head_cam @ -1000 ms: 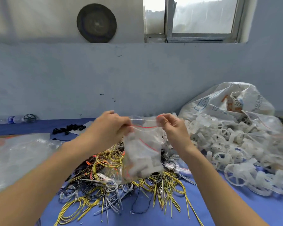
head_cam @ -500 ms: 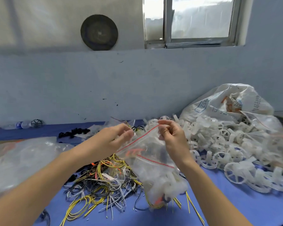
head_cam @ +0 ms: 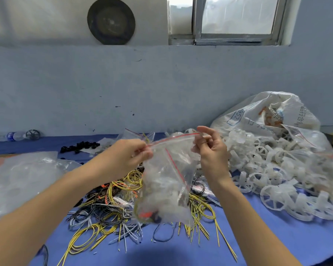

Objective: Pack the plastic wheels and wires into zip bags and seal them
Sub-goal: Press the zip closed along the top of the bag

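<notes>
We note soft, even daylight from the window (head_cam: 236,16) at upper right; its panes are near washed out. Shadows are faint, with one dim patch on the blue cloth (head_cam: 161,254) at bottom centre. The zip bag (head_cam: 167,181) shows mild sheen and motion blur. Frame edges are stretched by the wide-angle lens. The wheel pile (head_cam: 296,169) at right reads soft.

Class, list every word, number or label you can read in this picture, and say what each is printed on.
"952", in a blue frame on the white sack.
Other blue and orange print on the same sack: too blurred to read.
Label on the water bottle: too small to read.
</notes>
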Motion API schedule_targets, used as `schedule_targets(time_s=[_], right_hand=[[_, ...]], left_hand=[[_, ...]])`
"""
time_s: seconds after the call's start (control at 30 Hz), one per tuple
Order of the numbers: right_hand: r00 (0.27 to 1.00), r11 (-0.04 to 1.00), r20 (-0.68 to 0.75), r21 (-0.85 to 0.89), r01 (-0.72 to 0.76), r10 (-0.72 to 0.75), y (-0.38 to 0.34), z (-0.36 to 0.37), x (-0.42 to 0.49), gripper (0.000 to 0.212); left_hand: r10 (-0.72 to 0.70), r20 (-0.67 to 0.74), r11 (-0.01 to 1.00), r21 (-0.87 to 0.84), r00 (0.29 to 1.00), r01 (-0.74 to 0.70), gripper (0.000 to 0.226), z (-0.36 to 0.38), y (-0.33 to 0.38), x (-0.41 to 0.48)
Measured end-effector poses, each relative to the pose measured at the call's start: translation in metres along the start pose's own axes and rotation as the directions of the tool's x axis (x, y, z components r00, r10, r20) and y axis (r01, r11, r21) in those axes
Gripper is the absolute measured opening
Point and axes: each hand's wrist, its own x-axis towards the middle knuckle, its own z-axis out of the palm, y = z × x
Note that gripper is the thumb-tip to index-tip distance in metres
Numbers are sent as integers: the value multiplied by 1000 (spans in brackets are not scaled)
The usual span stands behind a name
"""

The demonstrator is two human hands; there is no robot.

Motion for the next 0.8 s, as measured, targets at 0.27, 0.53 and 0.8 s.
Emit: schedule_targets(time_s=[0.27, 0.53, 0.8], right_hand=[[998, 1000, 52, 14, -26, 26, 29, 6, -14, 17], [957, 981, 219, 0, -194, 189, 42, 12, -23, 27], [965, 980, 218, 104, -172, 147, 31, 14, -10, 24]], left_hand=[[-80, 97, 992, -88, 992, 89, 20, -3, -30, -14], [-61, 116, 988, -137, 991, 77, 19, -8, -46, -11], [-87, 281, 925, -332, 956, 182, 55, -35, -63, -5]])
